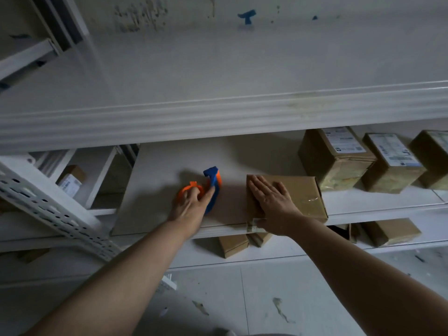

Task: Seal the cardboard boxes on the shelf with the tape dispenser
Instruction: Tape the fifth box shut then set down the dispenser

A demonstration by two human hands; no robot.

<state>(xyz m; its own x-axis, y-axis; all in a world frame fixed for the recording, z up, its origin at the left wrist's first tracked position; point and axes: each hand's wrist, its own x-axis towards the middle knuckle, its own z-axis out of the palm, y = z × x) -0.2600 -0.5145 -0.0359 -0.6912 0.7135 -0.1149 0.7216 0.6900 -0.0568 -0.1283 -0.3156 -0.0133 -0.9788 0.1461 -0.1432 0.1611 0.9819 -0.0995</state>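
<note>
The orange-and-blue tape dispenser (213,181) is being held on the shelf (157,170) by the left hand (191,205). The grip is being curled round the orange handle, with one finger laid along the blue part. Just to the right, a flat cardboard box (304,190) at the shelf's front edge is being pressed by the right hand (271,202), grip spread, fingers straight on the lid. Clear tape is being noted on the box's near end. Three labelled, taped boxes (335,163) are being noted further right, apart from it.
</note>
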